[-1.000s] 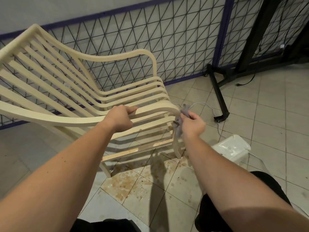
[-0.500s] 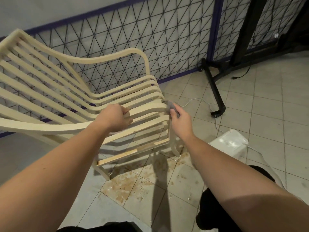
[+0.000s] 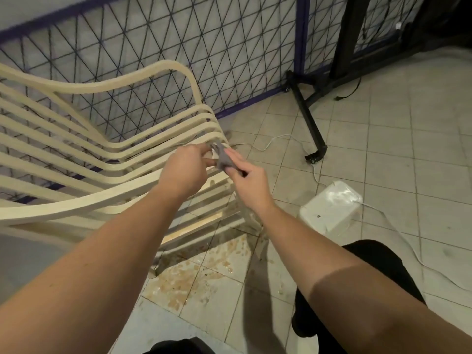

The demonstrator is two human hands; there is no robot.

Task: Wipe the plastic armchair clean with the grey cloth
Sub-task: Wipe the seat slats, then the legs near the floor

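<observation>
The cream slatted plastic armchair [image 3: 84,154] stands at the left, its seat front facing right. A small grey cloth [image 3: 221,157] hangs between my two hands at the seat's front edge. My left hand [image 3: 186,169] has its fingers curled at the cloth's upper end, over the front slats. My right hand [image 3: 249,181] pinches the cloth's lower end, just right of the chair. The frame is blurred, so the exact finger hold of the left hand is unclear.
A wire mesh fence [image 3: 178,54] with a blue frame runs behind the chair. A black stand leg [image 3: 310,123] lies on the tiled floor to the right. A white box [image 3: 332,208] with a white cable [image 3: 270,141] sits near my right forearm. Brown stains [image 3: 194,272] mark the tiles under the chair.
My left hand has left the near armrest and moved right to the cloth. My right hand has drawn the cloth off the armrest end, and both hands now meet at it.
</observation>
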